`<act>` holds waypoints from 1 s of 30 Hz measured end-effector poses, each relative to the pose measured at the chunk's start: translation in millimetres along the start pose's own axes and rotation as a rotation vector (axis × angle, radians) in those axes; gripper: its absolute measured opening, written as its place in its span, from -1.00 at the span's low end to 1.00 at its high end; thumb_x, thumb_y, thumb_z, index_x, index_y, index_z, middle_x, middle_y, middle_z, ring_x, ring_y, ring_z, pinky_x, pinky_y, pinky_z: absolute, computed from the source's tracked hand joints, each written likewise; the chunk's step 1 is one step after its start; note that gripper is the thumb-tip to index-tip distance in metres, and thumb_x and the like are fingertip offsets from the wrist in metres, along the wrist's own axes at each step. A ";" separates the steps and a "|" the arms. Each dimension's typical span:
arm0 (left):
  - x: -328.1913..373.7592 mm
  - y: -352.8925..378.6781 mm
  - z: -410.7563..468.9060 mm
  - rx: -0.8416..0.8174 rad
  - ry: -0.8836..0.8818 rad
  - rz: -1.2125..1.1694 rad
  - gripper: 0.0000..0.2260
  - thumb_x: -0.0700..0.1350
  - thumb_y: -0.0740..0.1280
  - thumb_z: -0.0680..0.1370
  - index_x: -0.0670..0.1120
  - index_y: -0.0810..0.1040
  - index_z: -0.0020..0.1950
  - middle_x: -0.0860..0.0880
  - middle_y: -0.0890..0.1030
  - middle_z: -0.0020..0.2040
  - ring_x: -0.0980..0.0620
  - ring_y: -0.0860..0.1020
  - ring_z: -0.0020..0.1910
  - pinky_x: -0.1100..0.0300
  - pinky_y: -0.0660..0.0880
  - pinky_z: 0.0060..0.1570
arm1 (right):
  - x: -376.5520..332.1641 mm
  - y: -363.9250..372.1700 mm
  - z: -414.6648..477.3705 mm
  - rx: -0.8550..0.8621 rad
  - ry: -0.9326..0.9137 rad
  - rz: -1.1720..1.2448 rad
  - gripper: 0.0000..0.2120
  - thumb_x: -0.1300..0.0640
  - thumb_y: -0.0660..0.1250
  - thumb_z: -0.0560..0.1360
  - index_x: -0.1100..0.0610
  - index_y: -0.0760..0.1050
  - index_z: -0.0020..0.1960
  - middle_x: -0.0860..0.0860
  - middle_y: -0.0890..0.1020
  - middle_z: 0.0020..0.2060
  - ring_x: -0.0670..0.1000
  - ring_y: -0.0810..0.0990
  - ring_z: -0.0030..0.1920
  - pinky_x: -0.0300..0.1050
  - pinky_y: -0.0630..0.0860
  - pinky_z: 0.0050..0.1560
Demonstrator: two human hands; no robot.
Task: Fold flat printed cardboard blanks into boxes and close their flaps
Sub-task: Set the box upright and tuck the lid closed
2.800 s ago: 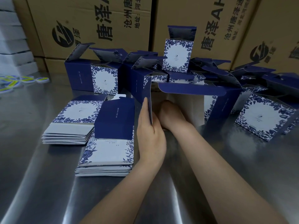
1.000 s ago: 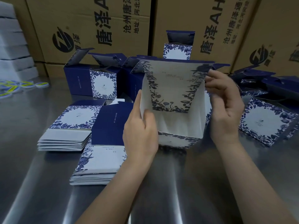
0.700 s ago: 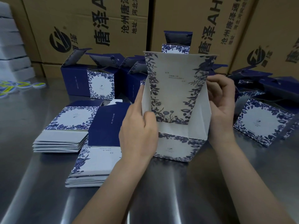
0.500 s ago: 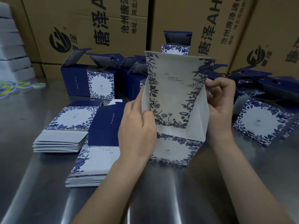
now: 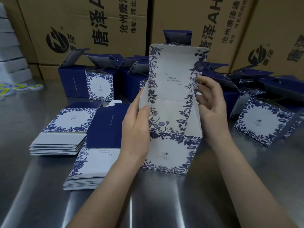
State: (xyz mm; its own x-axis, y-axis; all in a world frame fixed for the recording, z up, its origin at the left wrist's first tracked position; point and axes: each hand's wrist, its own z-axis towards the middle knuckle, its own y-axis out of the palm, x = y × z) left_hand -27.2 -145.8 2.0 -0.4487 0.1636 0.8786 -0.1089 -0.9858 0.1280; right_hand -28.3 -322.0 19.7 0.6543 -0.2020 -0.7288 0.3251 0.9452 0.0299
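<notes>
An opened box (image 5: 171, 153) is held upright at the middle of the view, its base at or just above the steel table (image 5: 164, 203); which of the two cannot be told. Its white front panel is framed by a dark blue floral border, with a small logo printed at the centre. The tall lid flap is raised straight up, and short lines of text are shown on its inner face. The left wall is gripped by the left hand (image 5: 136, 127), the thumb hooked over the rim. The right edge is pinched by the curled fingers of the right hand (image 5: 212, 112). Two stacks of flat blanks (image 5: 60, 132) are laid at 9 o'clock of the box. Folded boxes (image 5: 98, 84) with open lids are gathered from 10 to 3 o'clock, backed by brown cartons (image 5: 98, 30).
</notes>
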 end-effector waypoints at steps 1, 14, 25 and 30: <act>-0.1 -0.5 0.6 -0.018 0.000 -0.018 -0.55 0.01 0.14 0.53 -0.01 0.48 0.41 0.10 0.57 0.31 0.22 0.48 0.30 0.29 0.40 0.27 | 1.1 -0.1 0.3 0.004 0.033 -0.004 -0.37 0.55 0.16 0.48 -0.15 0.45 0.22 -0.03 0.54 0.29 0.04 0.49 0.32 0.10 0.46 0.31; 1.8 -4.0 6.1 -0.108 -0.111 -0.088 -0.52 0.34 0.12 0.50 0.13 0.66 0.16 0.43 0.55 0.13 0.50 0.43 0.20 0.38 0.29 0.15 | 5.4 4.2 -0.4 -0.101 0.265 -0.105 -0.49 0.10 0.16 0.46 -0.34 0.36 0.32 -0.31 0.37 0.40 -0.35 0.28 0.39 -0.20 0.28 0.38; -5.0 -13.3 17.5 -0.176 -0.302 -0.129 -0.62 -0.15 0.25 0.27 0.09 0.73 -0.03 0.18 0.59 0.15 0.23 0.64 -0.03 0.29 0.55 -0.16 | 2.4 5.7 -0.6 -0.119 0.371 0.030 -0.32 0.43 0.13 0.53 -0.28 0.33 0.38 -0.25 0.32 0.33 -0.30 0.24 0.32 -0.34 0.54 -0.01; -2.0 -15.9 19.0 -0.157 -0.389 -0.152 -0.50 -0.20 0.20 0.23 0.15 0.69 0.05 -0.09 0.59 0.13 -0.07 0.56 -0.05 0.19 0.52 -0.28 | -0.8 7.1 -0.6 -0.099 0.395 0.086 -0.27 0.47 0.11 0.48 -0.29 0.36 0.35 -0.24 0.35 0.30 -0.27 0.24 0.35 -0.28 0.54 -0.11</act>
State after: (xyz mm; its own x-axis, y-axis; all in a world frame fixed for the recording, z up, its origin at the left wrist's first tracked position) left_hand -7.7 -131.2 6.9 -0.0534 0.2502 0.9667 -0.2951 -0.9288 0.2240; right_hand -26.9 -315.0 20.1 0.3573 -0.0256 -0.9336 0.2013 0.9783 0.0502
